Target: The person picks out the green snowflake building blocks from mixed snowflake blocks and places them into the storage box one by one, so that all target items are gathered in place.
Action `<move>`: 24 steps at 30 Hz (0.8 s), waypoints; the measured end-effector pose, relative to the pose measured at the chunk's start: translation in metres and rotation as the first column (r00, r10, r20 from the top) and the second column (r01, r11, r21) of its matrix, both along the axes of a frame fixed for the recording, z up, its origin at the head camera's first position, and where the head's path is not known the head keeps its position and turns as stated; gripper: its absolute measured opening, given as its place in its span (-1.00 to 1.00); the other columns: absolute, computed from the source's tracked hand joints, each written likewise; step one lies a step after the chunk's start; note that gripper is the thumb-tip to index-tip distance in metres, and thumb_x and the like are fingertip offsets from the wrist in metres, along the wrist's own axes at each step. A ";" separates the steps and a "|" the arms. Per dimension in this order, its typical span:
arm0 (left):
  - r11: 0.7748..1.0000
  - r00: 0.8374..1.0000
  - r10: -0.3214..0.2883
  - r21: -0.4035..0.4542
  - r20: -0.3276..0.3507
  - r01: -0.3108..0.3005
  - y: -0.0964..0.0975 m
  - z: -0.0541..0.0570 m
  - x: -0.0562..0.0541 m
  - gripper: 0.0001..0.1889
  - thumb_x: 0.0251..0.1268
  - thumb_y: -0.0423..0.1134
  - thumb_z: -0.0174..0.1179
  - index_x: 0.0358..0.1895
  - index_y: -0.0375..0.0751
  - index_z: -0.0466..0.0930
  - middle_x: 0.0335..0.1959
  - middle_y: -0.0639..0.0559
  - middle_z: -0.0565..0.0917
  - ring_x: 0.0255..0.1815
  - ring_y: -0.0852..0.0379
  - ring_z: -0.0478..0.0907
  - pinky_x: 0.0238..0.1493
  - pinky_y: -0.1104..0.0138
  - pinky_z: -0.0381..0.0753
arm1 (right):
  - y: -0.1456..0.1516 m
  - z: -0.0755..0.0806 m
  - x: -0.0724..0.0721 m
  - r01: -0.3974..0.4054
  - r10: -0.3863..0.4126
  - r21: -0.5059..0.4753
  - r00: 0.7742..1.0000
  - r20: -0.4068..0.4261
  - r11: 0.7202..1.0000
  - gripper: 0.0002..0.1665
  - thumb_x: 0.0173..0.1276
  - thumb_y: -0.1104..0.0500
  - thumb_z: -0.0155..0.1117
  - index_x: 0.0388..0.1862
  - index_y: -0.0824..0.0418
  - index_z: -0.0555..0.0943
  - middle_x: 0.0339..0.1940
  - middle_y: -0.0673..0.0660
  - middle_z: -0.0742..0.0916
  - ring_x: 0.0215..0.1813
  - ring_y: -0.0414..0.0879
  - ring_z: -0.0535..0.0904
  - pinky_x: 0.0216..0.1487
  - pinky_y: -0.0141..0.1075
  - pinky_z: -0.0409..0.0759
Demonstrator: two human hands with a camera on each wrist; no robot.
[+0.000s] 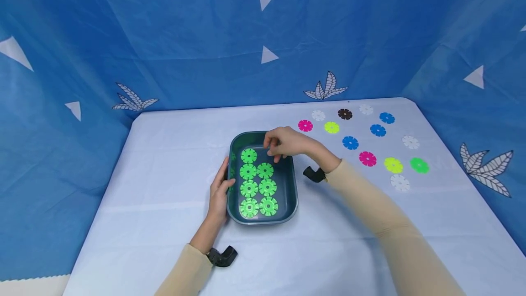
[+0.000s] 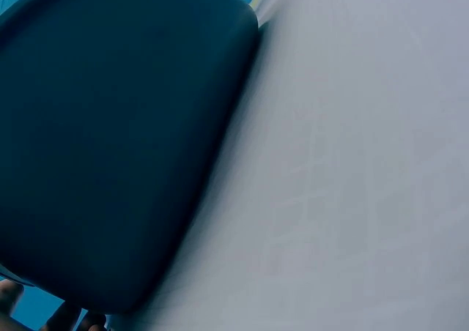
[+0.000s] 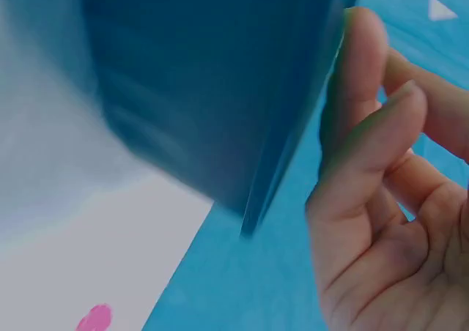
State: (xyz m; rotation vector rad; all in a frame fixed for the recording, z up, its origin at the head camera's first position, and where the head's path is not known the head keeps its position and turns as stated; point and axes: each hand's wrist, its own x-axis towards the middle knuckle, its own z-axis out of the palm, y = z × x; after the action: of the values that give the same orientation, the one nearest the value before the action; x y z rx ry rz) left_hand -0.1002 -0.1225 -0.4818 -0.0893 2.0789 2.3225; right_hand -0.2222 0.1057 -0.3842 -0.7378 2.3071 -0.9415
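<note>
A dark teal rectangular tray [image 1: 287, 204] holds several green toothed discs [image 1: 249, 188] in two columns. At its left side my left hand [image 1: 219, 191] grips the wall, with the thumb over the rim. In the left wrist view, the tray's outer side [image 2: 124, 140] fills much of the picture, and only a few fingertips show at the lower left. My right hand [image 1: 289, 141] is over the tray's far right corner, fingers bent. The right wrist view shows the thumb and fingers of that hand [image 3: 388, 192] beside the tray rim; whether they pinch anything is hidden.
Loose toothed discs lie on the white table [image 1: 164, 163] right of the tray: pink [image 1: 367, 159], blue [image 1: 350, 142], yellow [image 1: 393, 165], white [image 1: 400, 182], brown [image 1: 345, 113] and green [image 1: 419, 165]. A blue cloth [image 1: 205, 35] hangs behind the table.
</note>
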 end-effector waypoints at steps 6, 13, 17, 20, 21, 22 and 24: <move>1.000 1.000 0.010 -0.012 0.006 -0.010 0.000 -0.001 0.000 -0.32 0.36 -0.40 -0.12 0.55 0.04 0.09 0.60 0.14 0.04 0.62 0.11 -0.15 0.58 0.07 -0.14 | 0.048 0.003 0.013 0.181 -0.171 -0.122 0.981 0.087 0.976 -0.74 0.39 0.22 0.23 -0.01 0.33 0.56 -0.28 0.23 0.65 -0.31 -0.03 0.74 -0.25 -0.09 0.64; 1.000 1.000 0.011 -0.024 0.020 -0.010 0.001 0.000 0.000 -0.32 0.36 -0.40 -0.13 0.55 0.04 0.09 0.60 0.14 0.04 0.63 0.12 -0.17 0.58 0.08 -0.16 | 0.123 -0.002 0.033 0.384 -0.376 -0.091 0.922 0.095 0.919 -0.64 0.38 0.21 0.20 0.10 0.35 0.52 -0.18 0.23 0.61 -0.18 0.03 0.72 -0.24 -0.16 0.58; 0.999 1.000 0.018 -0.029 0.026 -0.017 0.000 0.000 0.000 -0.32 0.36 -0.40 -0.13 0.55 0.04 0.09 0.59 0.15 0.06 0.63 0.13 -0.16 0.58 0.09 -0.16 | 0.169 -0.005 0.043 0.469 -0.465 -0.032 0.881 0.084 0.883 -0.55 0.36 0.19 0.24 0.18 0.35 0.47 -0.09 0.25 0.57 -0.11 0.02 0.67 -0.22 -0.15 0.61; 1.000 0.999 0.017 -0.026 0.030 -0.016 0.000 0.000 -0.001 -0.33 0.37 -0.39 -0.13 0.55 0.03 0.09 0.59 0.14 0.06 0.62 0.13 -0.15 0.58 0.10 -0.16 | 0.204 -0.007 0.048 0.524 -0.525 0.032 0.851 0.036 0.851 -0.44 0.33 0.16 0.30 0.24 0.34 0.43 0.01 0.28 0.55 -0.03 0.06 0.58 -0.18 -0.16 0.63; 1.000 0.999 0.016 -0.026 0.031 -0.015 0.000 0.000 -0.001 -0.33 0.37 -0.39 -0.13 0.55 0.03 0.09 0.59 0.14 0.06 0.62 0.13 -0.15 0.58 0.10 -0.16 | 0.216 -0.008 0.050 0.536 -0.538 0.052 0.843 0.019 0.843 -0.41 0.33 0.14 0.30 0.27 0.34 0.41 0.05 0.30 0.53 0.00 0.08 0.55 -0.17 -0.18 0.62; 1.000 0.999 0.014 -0.023 0.034 -0.013 0.001 0.000 -0.001 -0.33 0.37 -0.39 -0.13 0.55 0.03 0.09 0.59 0.14 0.06 0.62 0.13 -0.15 0.58 0.10 -0.15 | 0.229 -0.008 0.052 0.548 -0.550 0.072 0.835 -0.001 0.833 -0.38 0.33 0.13 0.30 0.29 0.35 0.39 0.09 0.32 0.52 0.03 0.09 0.50 -0.15 -0.20 0.62; 1.000 0.999 0.011 -0.019 0.038 -0.010 0.001 -0.001 -0.001 -0.33 0.38 -0.39 -0.13 0.56 0.03 0.08 0.59 0.14 0.05 0.62 0.13 -0.16 0.58 0.10 -0.15 | 0.253 -0.010 0.056 0.574 -0.574 0.103 0.818 -0.033 0.812 -0.34 0.34 0.10 0.29 0.33 0.35 0.35 0.15 0.36 0.49 0.08 0.12 0.45 -0.14 -0.23 0.59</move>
State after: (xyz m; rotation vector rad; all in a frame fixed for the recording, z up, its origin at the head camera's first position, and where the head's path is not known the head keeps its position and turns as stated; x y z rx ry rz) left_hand -0.1009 -0.1212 -0.4827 -0.1441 2.0871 2.2888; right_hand -0.1662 0.3592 -0.3939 0.0344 2.6091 -1.0444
